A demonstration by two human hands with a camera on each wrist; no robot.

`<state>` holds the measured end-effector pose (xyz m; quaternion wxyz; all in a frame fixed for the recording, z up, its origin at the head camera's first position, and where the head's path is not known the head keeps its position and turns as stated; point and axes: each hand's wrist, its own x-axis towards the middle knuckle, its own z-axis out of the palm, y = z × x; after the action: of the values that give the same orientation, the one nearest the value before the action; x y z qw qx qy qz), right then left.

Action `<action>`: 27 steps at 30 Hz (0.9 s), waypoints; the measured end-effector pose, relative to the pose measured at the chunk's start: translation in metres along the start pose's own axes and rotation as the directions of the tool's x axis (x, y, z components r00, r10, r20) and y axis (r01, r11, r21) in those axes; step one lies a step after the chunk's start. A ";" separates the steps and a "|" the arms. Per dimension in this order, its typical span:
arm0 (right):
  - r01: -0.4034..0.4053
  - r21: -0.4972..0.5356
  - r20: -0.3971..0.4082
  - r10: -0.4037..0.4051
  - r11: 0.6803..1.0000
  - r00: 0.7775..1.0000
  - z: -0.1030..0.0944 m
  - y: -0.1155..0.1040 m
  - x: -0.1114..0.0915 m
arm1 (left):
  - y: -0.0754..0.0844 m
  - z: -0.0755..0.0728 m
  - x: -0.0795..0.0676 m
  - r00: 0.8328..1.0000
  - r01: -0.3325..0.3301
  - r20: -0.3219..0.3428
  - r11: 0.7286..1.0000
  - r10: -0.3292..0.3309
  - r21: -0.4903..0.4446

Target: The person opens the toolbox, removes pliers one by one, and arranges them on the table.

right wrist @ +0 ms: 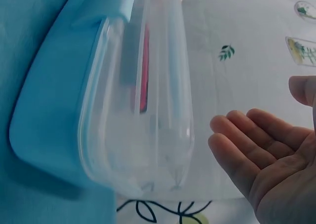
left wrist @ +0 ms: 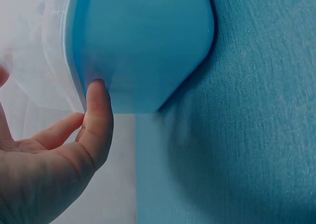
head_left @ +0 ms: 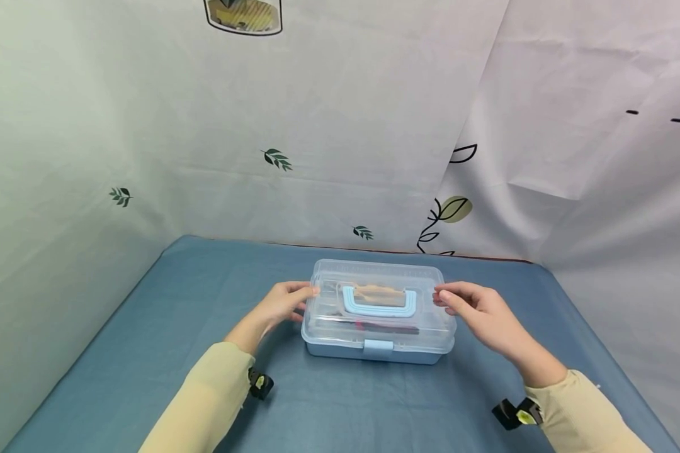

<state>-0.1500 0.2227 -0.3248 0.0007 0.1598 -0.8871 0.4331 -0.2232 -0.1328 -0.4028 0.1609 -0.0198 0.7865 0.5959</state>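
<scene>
Box sits closed on blue cloth; we seem to be positioning it, and lifting would call for contact at both ends. Our left hand, loosely spread, touches its left end without evident grip; our right hand, relaxed and empty, hovers beside the other end.

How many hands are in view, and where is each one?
2. The left hand touches the left end of the lidded plastic box; the right hand is near the box's right end. No other hands show.
</scene>
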 end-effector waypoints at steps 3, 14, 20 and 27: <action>-0.032 0.109 0.041 0.028 0.994 0.999 0.004 -0.004 -0.001 | 0.001 0.001 -0.002 1.000 0.007 -0.009 1.000 -0.007 0.004; -0.213 0.364 0.265 0.118 0.907 0.957 0.023 -0.010 -0.008 | 0.000 0.001 -0.003 0.999 0.029 -0.023 1.000 -0.029 0.005; -0.278 0.430 0.361 0.119 0.859 0.925 0.034 -0.010 -0.013 | 0.000 0.001 -0.005 1.000 0.023 -0.019 1.000 -0.023 -0.001; -0.360 0.464 0.446 0.137 0.809 0.884 0.050 -0.004 -0.017 | 0.001 0.002 -0.006 0.999 0.024 -0.021 1.000 -0.024 0.010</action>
<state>-0.1264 0.1871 -0.3556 -0.2791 0.1168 -0.7259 0.6177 -0.2172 -0.1320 -0.4004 0.1599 -0.0346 0.7910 0.5896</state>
